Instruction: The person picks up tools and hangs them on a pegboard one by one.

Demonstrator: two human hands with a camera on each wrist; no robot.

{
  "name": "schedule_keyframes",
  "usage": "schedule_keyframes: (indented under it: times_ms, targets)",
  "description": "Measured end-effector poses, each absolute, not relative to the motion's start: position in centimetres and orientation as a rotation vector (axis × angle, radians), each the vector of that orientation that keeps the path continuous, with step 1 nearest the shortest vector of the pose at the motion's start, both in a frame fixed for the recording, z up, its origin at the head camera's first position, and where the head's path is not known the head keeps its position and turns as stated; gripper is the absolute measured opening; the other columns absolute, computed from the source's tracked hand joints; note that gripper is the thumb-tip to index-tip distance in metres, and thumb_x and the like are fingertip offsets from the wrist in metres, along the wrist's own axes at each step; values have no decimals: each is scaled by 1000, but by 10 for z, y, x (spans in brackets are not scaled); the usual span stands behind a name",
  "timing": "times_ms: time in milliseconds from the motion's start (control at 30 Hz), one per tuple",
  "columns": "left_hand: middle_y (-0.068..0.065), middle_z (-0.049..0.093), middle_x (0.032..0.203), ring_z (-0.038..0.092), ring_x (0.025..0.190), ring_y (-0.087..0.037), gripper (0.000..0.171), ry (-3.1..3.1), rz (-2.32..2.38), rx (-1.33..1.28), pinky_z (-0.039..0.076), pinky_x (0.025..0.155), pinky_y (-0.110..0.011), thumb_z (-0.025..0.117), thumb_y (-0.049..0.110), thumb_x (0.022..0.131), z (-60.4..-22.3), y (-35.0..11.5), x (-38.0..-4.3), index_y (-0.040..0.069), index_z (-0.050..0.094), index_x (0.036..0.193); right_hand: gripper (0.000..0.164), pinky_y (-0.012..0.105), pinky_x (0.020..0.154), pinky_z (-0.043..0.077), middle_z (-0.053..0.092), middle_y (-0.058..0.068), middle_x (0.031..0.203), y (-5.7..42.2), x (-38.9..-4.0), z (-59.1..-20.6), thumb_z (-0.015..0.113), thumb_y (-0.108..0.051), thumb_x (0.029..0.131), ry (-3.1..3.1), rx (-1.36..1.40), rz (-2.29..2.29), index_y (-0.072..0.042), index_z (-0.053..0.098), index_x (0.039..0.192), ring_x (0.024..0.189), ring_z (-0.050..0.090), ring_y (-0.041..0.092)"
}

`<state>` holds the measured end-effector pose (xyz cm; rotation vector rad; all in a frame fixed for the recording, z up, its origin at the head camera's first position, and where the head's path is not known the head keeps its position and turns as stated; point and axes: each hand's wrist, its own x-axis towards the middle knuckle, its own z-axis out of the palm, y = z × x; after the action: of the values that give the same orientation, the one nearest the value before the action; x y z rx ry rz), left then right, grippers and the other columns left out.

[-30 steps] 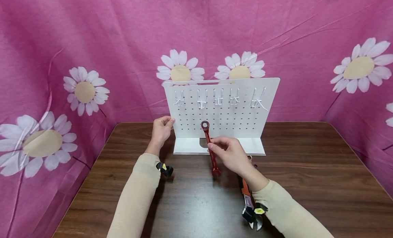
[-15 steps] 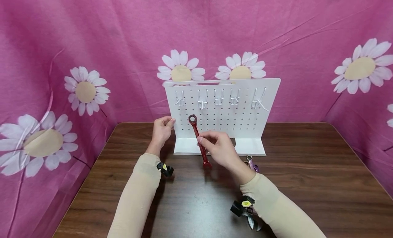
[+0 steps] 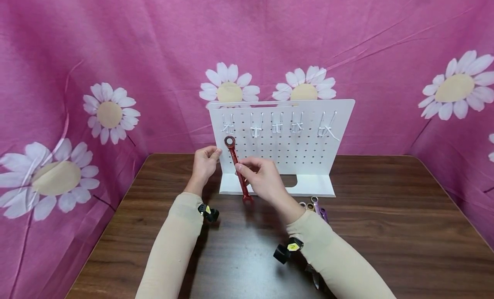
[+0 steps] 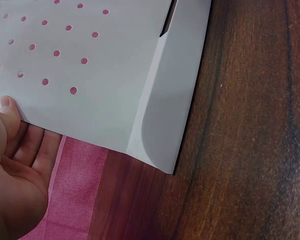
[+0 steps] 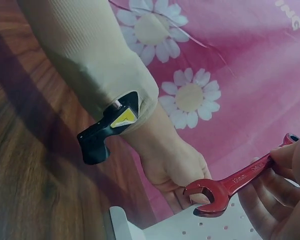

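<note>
A red combination wrench (image 3: 241,176) is pinched mid-shaft between the thumb and fingers of my right hand (image 3: 263,177). Its ring end points up and its open end down, in front of the lower left of a white pegboard (image 3: 278,157). The open jaw of the wrench (image 5: 215,199) shows clearly in the right wrist view. My left hand (image 3: 204,167) grips the pegboard's left edge, thumb on the front face and fingers behind, as the left wrist view shows. White wire hooks (image 3: 276,122) are fixed in a row along the board's upper part.
Several wrenches (image 3: 315,204) lie on the wooden table (image 3: 378,221) right of my right wrist, partly hidden by it. A metal tool tip (image 3: 313,275) sticks out from under my right forearm. A pink flowered cloth (image 3: 262,37) hangs behind the board.
My right hand has carried the red wrench left and slightly up, towards the board's left side. The wrench now tilts more to the left. My left hand keeps its grip on the edge.
</note>
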<state>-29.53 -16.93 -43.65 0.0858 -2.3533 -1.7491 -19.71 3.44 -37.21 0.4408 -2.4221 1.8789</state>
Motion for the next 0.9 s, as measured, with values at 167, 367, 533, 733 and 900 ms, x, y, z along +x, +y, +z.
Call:
schedule_keyframes:
  times_ms: [167, 367, 533, 733, 900]
  targets:
    - [-18, 77, 97, 65, 78, -7, 21, -2360, -1737, 89, 65, 94, -50, 67, 11, 108, -436, -170, -294, -7, 77, 111, 19, 51, 72, 67, 79, 19, 93, 24, -204, -372, 73, -10, 103, -2389, 439, 1887, 3, 80, 114, 66, 68, 10]
    - [-21, 77, 100, 65, 80, -8, 21, -2367, -1735, 96, 65, 90, -43, 68, 11, 107, -435, -169, -294, -6, 78, 111, 19, 31, 66, 61, 80, 16, 95, 17, -211, -371, 73, -13, 103, -2397, 409, 1860, -1, 81, 116, 70, 69, 13]
    - [-29, 76, 111, 74, 97, -31, 22, -2359, -1757, 86, 65, 91, -39, 66, 11, 108, -435, -168, -294, -8, 77, 112, 20, 25, 66, 57, 81, 17, 97, 13, -217, -367, 73, -13, 104, -2415, 396, 1817, -1, 81, 116, 73, 69, 15]
    - [-33, 74, 114, 72, 103, -40, 23, -2357, -1761, 87, 59, 82, -24, 66, 11, 108, -434, -169, -294, -8, 77, 112, 19, 26, 68, 58, 80, 15, 96, 10, -224, -369, 73, -14, 104, -2441, 394, 1785, -1, 81, 114, 79, 70, 19]
    - [-31, 75, 112, 67, 88, -20, 22, -2357, -1738, 79, 52, 73, -15, 67, 11, 108, -435, -169, -295, -7, 78, 111, 19, 25, 66, 57, 80, 15, 96, 9, -228, -374, 73, -14, 104, -2440, 372, 1805, -2, 81, 115, 77, 71, 20]
